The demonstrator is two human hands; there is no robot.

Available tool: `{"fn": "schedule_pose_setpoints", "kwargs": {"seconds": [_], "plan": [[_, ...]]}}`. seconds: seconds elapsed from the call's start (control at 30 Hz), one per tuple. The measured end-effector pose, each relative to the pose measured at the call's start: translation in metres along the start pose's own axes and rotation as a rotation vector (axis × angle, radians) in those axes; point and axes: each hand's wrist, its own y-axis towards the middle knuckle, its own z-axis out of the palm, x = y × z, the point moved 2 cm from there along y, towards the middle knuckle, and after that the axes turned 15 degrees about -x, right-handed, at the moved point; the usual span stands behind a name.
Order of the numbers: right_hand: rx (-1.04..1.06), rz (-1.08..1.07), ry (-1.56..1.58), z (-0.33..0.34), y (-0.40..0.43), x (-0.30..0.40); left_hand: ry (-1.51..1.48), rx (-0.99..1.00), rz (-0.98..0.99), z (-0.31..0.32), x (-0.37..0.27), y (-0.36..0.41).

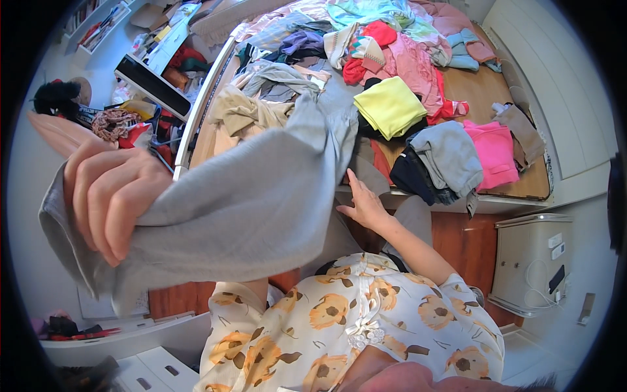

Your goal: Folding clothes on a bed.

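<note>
My left hand [117,196], raised at the left, grips one end of a light grey cloth garment [235,210]. From there the garment stretches to the right across the view, and its far part rests on the clothes on the bed. My right hand [367,203] is beside the garment's right edge, fingers apart and holding nothing; whether a fingertip touches the cloth I cannot tell. Just beyond lie a folded yellow garment [392,108], a folded grey garment [446,154] on dark jeans [411,171], and a folded pink garment [492,154].
Mixed clothes, including a red and pink heap [397,63] and a beige garment [250,112], cover much of the bed [490,93]. A cluttered desk [169,49] stands at the left. A bedside cabinet [529,264] with cables is at the right.
</note>
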Motion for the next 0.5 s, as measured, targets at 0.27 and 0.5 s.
{"fn": "schedule_pose_setpoints", "kwargs": {"seconds": [0.27,0.5], "plan": [[0.008,-0.109,-0.073,-0.019,-0.003,-0.030,-0.275,-0.340,-0.317,-0.080,0.067,-0.071],[0.438,-0.240,-0.396,0.024,-0.045,-0.061,-0.242,-0.481,-0.407,-0.086,0.079,-0.082]]}}
